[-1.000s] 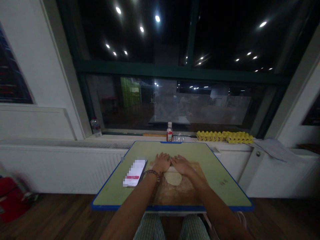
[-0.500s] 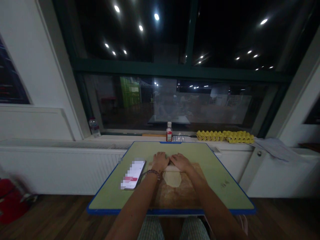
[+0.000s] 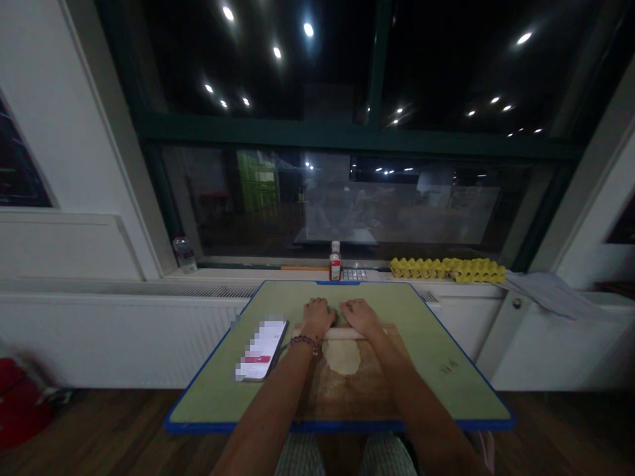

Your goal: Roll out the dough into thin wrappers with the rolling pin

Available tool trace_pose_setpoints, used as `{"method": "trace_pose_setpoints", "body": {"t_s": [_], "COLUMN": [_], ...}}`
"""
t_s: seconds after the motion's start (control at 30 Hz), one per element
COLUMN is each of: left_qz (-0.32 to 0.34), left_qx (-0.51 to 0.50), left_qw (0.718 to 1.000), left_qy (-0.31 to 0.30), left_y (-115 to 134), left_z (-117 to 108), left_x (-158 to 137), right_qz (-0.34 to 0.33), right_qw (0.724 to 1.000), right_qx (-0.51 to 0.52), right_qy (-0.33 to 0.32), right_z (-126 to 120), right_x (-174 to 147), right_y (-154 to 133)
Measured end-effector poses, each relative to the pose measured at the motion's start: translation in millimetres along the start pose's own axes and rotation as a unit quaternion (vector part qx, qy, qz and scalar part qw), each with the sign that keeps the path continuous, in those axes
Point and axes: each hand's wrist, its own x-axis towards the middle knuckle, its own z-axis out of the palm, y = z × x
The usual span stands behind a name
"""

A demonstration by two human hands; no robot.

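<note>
A flat, pale round of dough [image 3: 342, 357] lies on a wooden board [image 3: 347, 396] at the near middle of the table. Along the dough's far edge runs a light rolling pin [image 3: 342, 334], set crosswise. My left hand [image 3: 318, 316] rests over the pin's left part, fingers curled forward past it. On the right part lies my right hand [image 3: 360, 316] in the same way, its fingers angled toward the left hand. A small gap separates the two hands. Both palms hide the pin's ends. A beaded bracelet [image 3: 305, 341] circles my left wrist.
A phone [image 3: 262, 350] with a lit screen lies left of the board on the green table [image 3: 218, 396]. On the windowsill stand a red-labelled bottle [image 3: 335, 263], a water bottle [image 3: 184, 254] and yellow egg trays [image 3: 446, 270]. A white radiator [image 3: 124, 337] runs behind.
My hands have drawn slightly apart, so more of the rolling pin shows between and below them. The dough stays in place, and the view has shifted a little.
</note>
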Motion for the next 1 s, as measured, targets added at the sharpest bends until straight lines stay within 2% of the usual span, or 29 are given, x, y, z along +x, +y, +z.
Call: {"method": "trace_pose_setpoints", "body": {"t_s": [0.5, 1.0], "left_qz": [-0.001, 0.007], "left_qx": [0.006, 0.022], "left_qw": [1.000, 1.000], "left_qy": [-0.004, 0.003], "left_y": [1, -1], "left_z": [-1, 2], "left_x": [13, 17], "right_qz": [0.006, 0.014], "right_qw": [0.999, 1.000], "right_qx": [-0.030, -0.026], "right_qy": [0.045, 0.005], "right_z": [-2, 8], "right_x": [9, 18], "right_y": [0, 7]}}
